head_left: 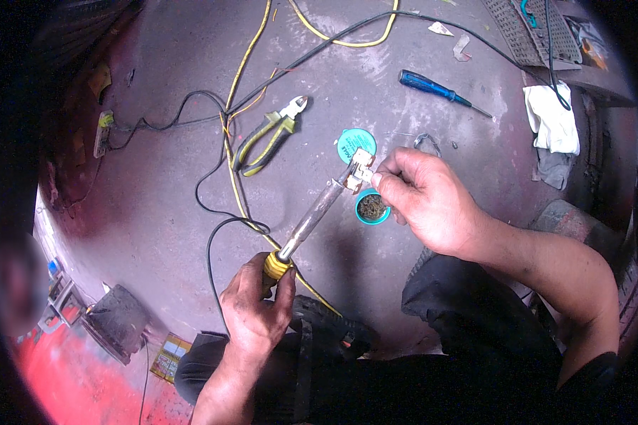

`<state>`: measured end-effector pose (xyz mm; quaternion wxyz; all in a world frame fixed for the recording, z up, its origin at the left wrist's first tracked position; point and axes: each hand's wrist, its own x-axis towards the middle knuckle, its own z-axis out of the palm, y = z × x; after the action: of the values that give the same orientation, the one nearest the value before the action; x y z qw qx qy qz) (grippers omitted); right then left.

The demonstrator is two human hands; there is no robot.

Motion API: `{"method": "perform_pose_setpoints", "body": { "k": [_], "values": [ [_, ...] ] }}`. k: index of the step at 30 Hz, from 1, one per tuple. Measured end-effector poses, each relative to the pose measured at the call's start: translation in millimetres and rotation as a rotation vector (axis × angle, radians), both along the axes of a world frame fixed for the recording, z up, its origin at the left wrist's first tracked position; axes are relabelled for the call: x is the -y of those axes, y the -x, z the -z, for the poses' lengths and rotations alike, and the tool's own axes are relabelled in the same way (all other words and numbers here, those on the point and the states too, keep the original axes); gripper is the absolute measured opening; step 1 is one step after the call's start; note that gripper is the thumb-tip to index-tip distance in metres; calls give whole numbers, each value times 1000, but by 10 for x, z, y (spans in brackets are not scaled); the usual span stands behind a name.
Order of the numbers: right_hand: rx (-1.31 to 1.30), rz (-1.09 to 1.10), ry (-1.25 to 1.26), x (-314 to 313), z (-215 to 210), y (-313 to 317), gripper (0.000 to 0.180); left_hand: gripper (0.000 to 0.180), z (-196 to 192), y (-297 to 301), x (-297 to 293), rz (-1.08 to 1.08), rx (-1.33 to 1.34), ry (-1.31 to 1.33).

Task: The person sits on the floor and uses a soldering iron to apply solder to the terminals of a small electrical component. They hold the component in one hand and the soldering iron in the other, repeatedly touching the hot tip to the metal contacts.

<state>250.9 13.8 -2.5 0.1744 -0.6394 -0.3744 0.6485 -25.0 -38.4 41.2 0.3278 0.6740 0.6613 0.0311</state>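
My left hand (257,309) is closed around the yellow handle of a soldering iron (310,221), whose metal barrel slants up to the right. Between the fingertips of my right hand (432,198) is a small white electrical part with copper-coloured metal pieces (362,170). The iron's tip meets this part or lies right over it; which, I cannot tell. Just below the part, a small round turquoise tin (373,207) with dark brownish paste stands on the floor. Its turquoise lid (354,144) lies behind the part, partly covered by it.
Yellow-and-black cutting pliers (269,136) lie left of the lid. A blue screwdriver (443,93) rests at the far right. Black and yellow cables (235,180) cross the grey floor. White cloth (551,120) lies at right; a dark shoe (333,322) is near my left hand.
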Motion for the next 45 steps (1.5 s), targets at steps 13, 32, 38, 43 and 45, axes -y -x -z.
{"method": "perform_pose_setpoints", "body": {
  "k": [13, 32, 38, 43, 45],
  "values": [
    [26, 26, -75, 53, 52, 22, 28, 35, -10, 1, 8, -15, 15, 27],
    [46, 64, -55, 64, 73, 94, 25, 32, -23, -13, 9, -29, 15, 21],
    [26, 88, -45, 70, 74, 101, 25, 32, -21, 0, 1, -14, 4, 12],
    [34, 62, -74, 64, 88, 99, 25, 34, -40, -22, -26, -11, 3, 27],
    [23, 72, -51, 60, 74, 104, 25, 34, -43, -21, -30, -19, 4, 46]
  ]
}}
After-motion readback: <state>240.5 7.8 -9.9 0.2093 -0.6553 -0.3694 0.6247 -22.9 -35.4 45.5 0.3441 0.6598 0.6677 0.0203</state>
